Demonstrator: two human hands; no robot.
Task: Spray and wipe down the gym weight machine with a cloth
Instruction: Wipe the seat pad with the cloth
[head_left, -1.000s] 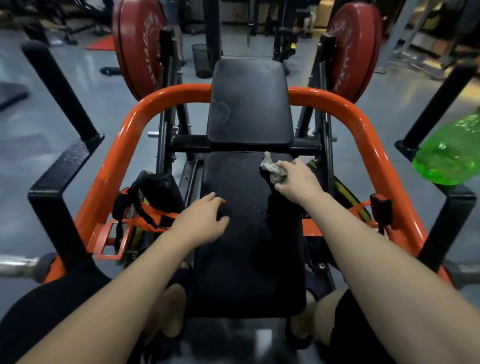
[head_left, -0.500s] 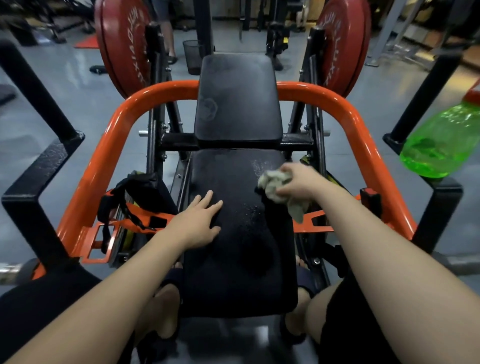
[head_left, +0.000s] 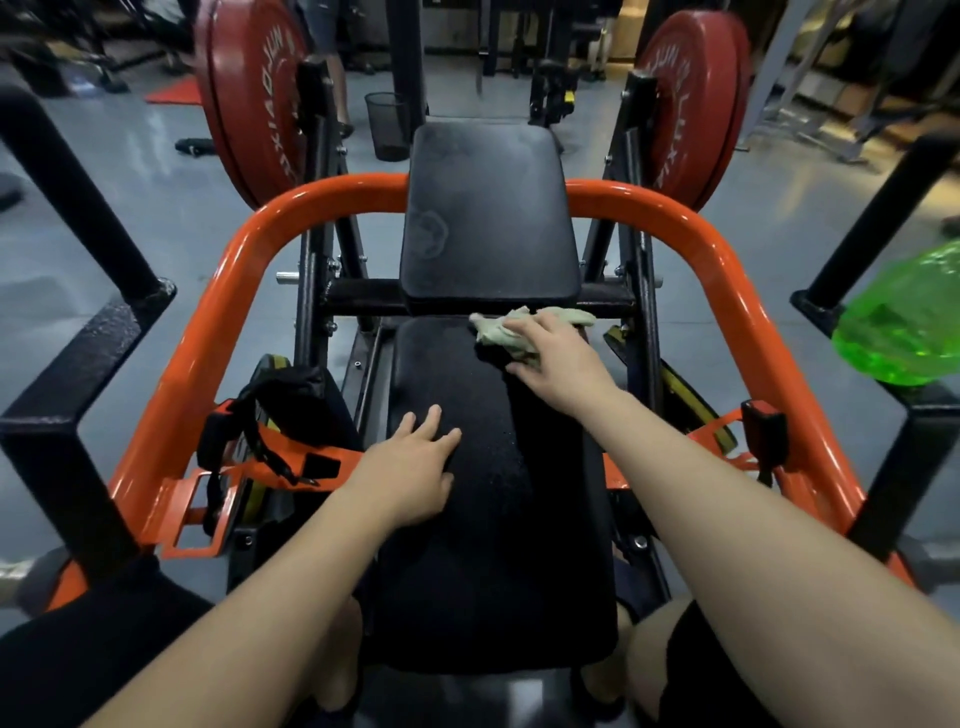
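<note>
I sit astride the weight machine, facing its long black lower pad (head_left: 493, 545) and the black upper pad (head_left: 488, 218) beyond it. My right hand (head_left: 556, 358) presses a crumpled pale grey-green cloth (head_left: 519, 322) with spread fingers onto the far right corner of the lower pad, just under the upper pad. My left hand (head_left: 410, 467) rests flat on the pad's left side, fingers straight. A translucent green spray bottle (head_left: 904, 332) sits on the black frame at the right edge, apart from both hands. Fine droplets speckle the pad between my hands.
A curved orange tube frame (head_left: 208, 338) rings the pads. Red weight plates hang at the left (head_left: 249, 98) and at the right (head_left: 691, 98). A black and orange belt strap (head_left: 280, 447) lies left of the pad. Black handle bars (head_left: 78, 208) rise on both sides. A mesh bin (head_left: 387, 124) stands behind.
My right hand slid the cloth from the pad's right edge up toward its far end and now lies flatter on it. My left hand stayed on the pad.
</note>
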